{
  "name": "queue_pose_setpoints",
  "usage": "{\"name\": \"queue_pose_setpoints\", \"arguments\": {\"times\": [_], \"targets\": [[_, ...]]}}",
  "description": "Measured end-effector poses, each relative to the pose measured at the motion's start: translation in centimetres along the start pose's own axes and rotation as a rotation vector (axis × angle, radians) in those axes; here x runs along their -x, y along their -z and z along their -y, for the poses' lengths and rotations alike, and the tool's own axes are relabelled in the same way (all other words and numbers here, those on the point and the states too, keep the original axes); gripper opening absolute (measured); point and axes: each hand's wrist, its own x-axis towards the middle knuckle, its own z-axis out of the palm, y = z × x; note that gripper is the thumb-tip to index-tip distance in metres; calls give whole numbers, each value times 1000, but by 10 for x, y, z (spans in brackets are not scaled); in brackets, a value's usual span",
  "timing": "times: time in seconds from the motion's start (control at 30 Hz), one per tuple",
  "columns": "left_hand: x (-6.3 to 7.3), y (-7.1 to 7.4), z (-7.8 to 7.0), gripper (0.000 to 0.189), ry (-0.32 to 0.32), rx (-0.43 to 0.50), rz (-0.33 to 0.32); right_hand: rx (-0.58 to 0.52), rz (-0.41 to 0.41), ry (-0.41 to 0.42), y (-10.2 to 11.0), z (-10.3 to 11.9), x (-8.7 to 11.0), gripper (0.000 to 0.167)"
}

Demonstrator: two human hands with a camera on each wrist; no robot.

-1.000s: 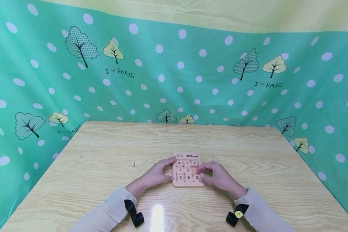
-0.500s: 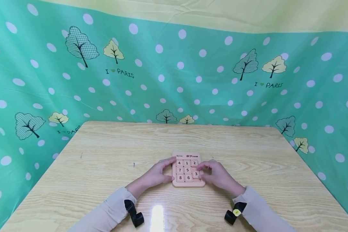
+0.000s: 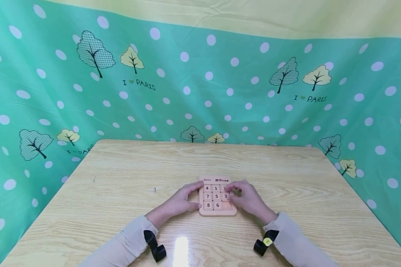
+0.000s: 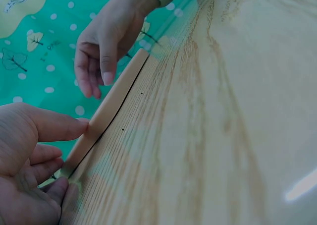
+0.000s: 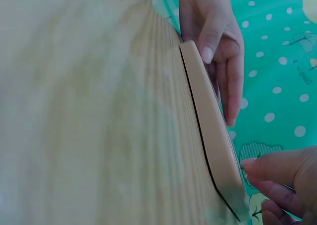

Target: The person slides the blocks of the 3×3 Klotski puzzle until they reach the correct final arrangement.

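Observation:
A pink number slide puzzle (image 3: 217, 213) lies flat on the table, its tiles marked with digits. My left hand (image 3: 178, 200) holds its left side, thumb at the lower corner and forefinger near the upper one. Over the right column is my right hand (image 3: 250, 200), with bent thumb and forefinger at the 3 tile (image 3: 225, 196) and the 2 tile (image 3: 224, 188). The bottom right cell shows bare board. In the left wrist view the puzzle's edge (image 4: 106, 108) runs past the left fingers; the right wrist view shows the same edge (image 5: 213, 121) beside the right fingertips.
The wooden table (image 3: 147, 163) spreads around the puzzle. A green dotted curtain (image 3: 173, 92) with printed trees stands behind and at both sides. Black straps with small devices sit on both wrists, and light glares off the table's front (image 3: 181, 252).
The 3 tile has slid up from the bottom right cell to the middle right one. The right hand has shifted slightly up and left; the left hand stays put.

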Motion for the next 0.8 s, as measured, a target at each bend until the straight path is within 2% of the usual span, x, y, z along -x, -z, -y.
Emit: {"name": "queue_pose_setpoints", "arguments": {"times": [0.4,0.8], "targets": [[1,1,-1,71,6,-38,0,-141,90,23,-18,17,9,23],[1,1,0,72,-9,-53,7,-105,104,32,-29,24,10,23]]}}
